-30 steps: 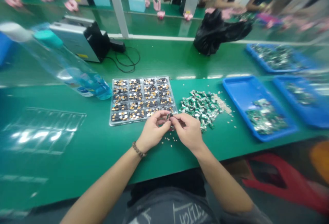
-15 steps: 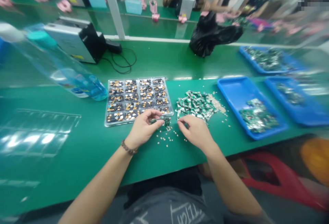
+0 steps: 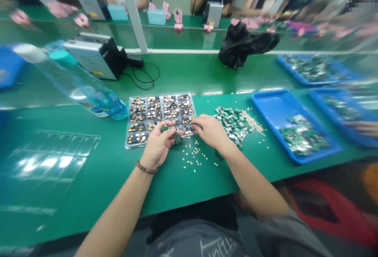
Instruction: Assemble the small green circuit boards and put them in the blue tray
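Observation:
My left hand (image 3: 158, 145) is closed round a small green circuit board (image 3: 178, 138), in front of the clear compartment tray (image 3: 128, 143). The tray's compartments hold many small black, white and orange parts. My right hand (image 3: 212, 131) reaches over the tray's front right corner, thumb and fingers pinched together at a compartment; whatever is between the fingertips is hidden. Beside that hand lies a heap of green circuit boards (image 3: 233, 120), with a pile of tiny beige pieces (image 3: 252, 121) at its right. More beige pieces (image 3: 195, 152) are scattered on the green table below my hands.
Blue trays with circuit boards stand at the right: a near tray (image 3: 267, 105) and others behind and beside it. Another person's hand (image 3: 364, 128) is at the far-right one. Left are bottles (image 3: 97, 95) and a grey device (image 3: 91, 56); a black bag (image 3: 234, 50) sits behind.
My right hand has moved left and up from beside the loose pieces to the tray's corner. My left hand has turned the board slightly. A person's hand has appeared at the far-right blue tray.

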The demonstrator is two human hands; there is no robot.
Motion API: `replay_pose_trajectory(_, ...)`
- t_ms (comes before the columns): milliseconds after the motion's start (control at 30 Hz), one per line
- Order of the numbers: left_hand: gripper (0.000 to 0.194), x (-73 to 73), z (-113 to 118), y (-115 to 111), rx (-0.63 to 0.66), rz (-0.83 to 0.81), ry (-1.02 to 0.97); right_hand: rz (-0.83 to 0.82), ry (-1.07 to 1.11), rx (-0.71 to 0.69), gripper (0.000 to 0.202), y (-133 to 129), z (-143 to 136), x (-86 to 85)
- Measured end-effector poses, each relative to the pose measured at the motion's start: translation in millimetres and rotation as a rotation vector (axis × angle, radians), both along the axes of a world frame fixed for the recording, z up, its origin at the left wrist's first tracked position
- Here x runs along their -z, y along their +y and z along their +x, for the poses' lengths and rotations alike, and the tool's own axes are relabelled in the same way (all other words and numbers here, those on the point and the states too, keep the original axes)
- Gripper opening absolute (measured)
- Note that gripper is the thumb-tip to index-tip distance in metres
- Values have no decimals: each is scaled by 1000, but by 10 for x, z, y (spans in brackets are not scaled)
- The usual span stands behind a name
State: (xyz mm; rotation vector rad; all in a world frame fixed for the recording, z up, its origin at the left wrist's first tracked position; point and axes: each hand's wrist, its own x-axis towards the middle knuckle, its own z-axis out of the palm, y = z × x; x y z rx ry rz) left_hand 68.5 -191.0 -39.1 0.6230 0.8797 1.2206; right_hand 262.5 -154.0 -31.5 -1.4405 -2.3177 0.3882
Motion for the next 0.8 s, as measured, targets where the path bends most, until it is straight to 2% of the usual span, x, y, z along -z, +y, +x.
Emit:
replay_pose_trajectory(100,36,-49,12,-14,1,-37,63,-10,-17,-113,17,100,5,0)
replay_pose_trajectory(233,42,-104,37,-42,87,-41,115,-30,-15,-211,12,121,6,51)
replay_pose_trajectory(467,49,-39,54,-56,110,60,203,-29,67,-125,11,108,-78,118)
replay_pose_trajectory(567,53,3,44,-58,107,89,232,-43,251,-89,10,78,-73,123)
replay_pose_trajectory(667,57,16,37,-66,139,119,239,-147,472,-53,9,28,-45,141)
replay_pose_trajectory(800,67,14,39,-72,177,146,254,-186,584,-51,9,-17,-22,144)
